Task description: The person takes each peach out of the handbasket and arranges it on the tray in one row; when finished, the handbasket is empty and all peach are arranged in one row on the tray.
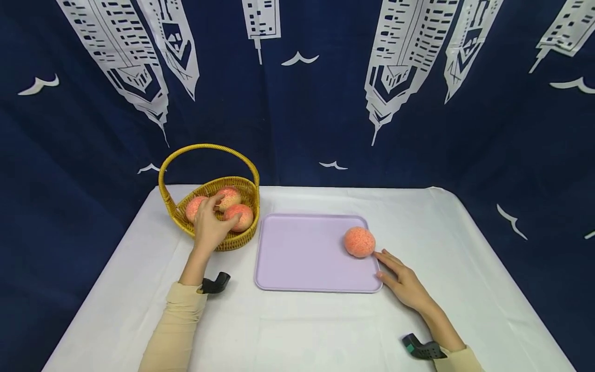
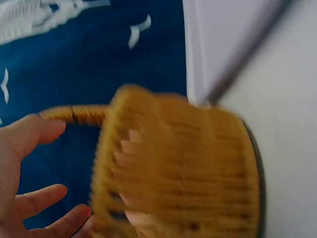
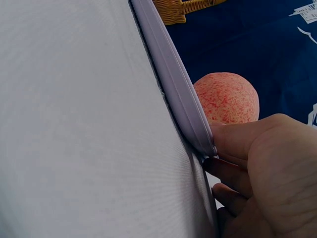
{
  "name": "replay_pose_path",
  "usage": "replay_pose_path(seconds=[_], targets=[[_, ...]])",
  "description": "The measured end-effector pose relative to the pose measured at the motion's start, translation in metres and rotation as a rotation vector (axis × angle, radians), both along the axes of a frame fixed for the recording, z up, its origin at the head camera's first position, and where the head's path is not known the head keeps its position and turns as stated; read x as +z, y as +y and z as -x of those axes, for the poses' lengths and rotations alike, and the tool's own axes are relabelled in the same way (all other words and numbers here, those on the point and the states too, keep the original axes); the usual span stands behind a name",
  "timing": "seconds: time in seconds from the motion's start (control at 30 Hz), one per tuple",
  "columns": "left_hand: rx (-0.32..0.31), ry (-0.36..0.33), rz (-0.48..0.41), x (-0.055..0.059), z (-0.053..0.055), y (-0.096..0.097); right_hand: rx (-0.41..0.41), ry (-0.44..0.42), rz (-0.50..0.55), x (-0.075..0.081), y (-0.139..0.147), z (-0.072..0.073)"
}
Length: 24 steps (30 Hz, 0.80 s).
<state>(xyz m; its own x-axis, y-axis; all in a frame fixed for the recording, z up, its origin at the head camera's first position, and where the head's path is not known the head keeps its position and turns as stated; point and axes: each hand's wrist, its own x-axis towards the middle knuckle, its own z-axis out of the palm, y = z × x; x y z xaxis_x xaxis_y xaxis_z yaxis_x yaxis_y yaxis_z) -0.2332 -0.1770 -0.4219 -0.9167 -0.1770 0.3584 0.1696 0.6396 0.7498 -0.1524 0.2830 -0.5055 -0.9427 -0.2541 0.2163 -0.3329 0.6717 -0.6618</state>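
At the left of the table, my left hand (image 1: 210,223) reaches into a yellow wicker basket (image 1: 185,226) with fingers spread over several pink-speckled toy peaches. The nearest peach (image 1: 239,217) lies beside the thumb; another peach (image 1: 230,197) sits behind. In the left wrist view, the blurred basket wall (image 2: 183,163) hides most of the contents. My right hand (image 1: 408,287) rests at the right rim of a lilac tray (image 1: 297,253), thumb and fingertips touching the edge. A single peach (image 1: 359,242) sits on the tray, close to those fingertips.
A white cloth (image 1: 316,330) covers the table. The basket's tall arched handle (image 1: 207,146) rises over its opening. A navy curtain (image 1: 297,119) with white building and bird prints hangs behind the table. Each wrist wears a black camera mount (image 1: 216,283).
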Motion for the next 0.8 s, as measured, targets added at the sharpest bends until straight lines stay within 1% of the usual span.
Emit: replay_pose_path(seconds=[0.07,0.17,0.33,0.47,0.57,0.67,0.8], targets=[[0.004,-0.053,0.010,-0.004,0.002,-0.010,0.007,0.001,0.001,0.001,-0.001,0.002],[-0.001,-0.116,0.053,-0.009,0.006,-0.017,0.011,-0.003,0.000,0.002,-0.002,0.002],[-0.006,-0.178,0.116,-0.013,0.011,-0.017,0.000,-0.018,-0.001,0.001,-0.001,0.001],[-0.014,-0.224,0.120,-0.013,0.013,-0.016,-0.002,-0.030,-0.003,0.001,0.000,0.000],[-0.036,-0.239,0.128,-0.013,0.014,-0.016,-0.001,-0.031,0.001,0.001,-0.001,0.000],[-0.057,-0.234,0.149,-0.014,0.016,-0.016,-0.004,-0.028,0.003,0.002,-0.001,0.000],[-0.068,-0.245,0.185,-0.016,0.018,-0.016,-0.005,-0.030,0.003,0.002,-0.002,0.000]])
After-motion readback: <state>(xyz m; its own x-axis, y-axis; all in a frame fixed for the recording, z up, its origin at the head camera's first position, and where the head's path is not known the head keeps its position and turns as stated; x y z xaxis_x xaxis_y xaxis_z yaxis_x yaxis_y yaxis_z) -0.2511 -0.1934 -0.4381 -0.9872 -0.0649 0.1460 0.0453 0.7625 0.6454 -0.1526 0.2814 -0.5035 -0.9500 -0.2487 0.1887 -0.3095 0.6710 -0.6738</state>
